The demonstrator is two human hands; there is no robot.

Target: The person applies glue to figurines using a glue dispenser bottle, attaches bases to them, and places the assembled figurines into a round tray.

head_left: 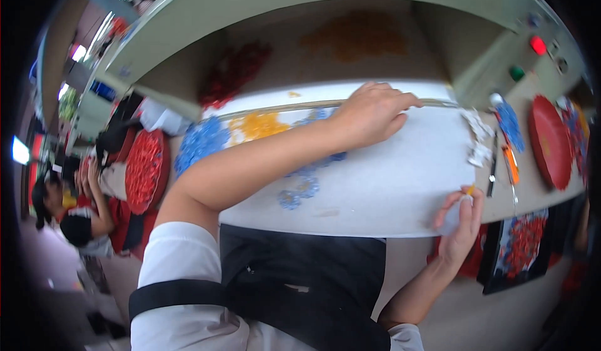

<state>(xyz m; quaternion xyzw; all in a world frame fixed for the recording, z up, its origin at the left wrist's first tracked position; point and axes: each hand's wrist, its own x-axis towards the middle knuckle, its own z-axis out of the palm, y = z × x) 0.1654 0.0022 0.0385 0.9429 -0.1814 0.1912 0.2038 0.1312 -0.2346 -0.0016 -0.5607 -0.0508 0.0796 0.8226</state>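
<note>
My left arm reaches across a white work surface [388, 194]. My left hand [377, 114] hovers at its far edge, index finger pointing right, thumb apart, with nothing visible in it. Beneath and beside that forearm lie small blue pieces [203, 141], yellow pieces [256, 127] and a few pale blue clear ones [299, 194]. At the right front corner, my right hand [464, 226] is closed around a small translucent white bottle [449, 223] with a yellow tip. The fingers partly hide the bottle.
A grey-green cabinet [206, 16] arches over red pieces [235, 72] and orange pieces [357, 35]. On the right lie crumpled tissue [479, 139], an orange-handled tool [511, 164] and a red tray [551, 143]. Another red tray [164, 182] and a person [87, 216] are at left.
</note>
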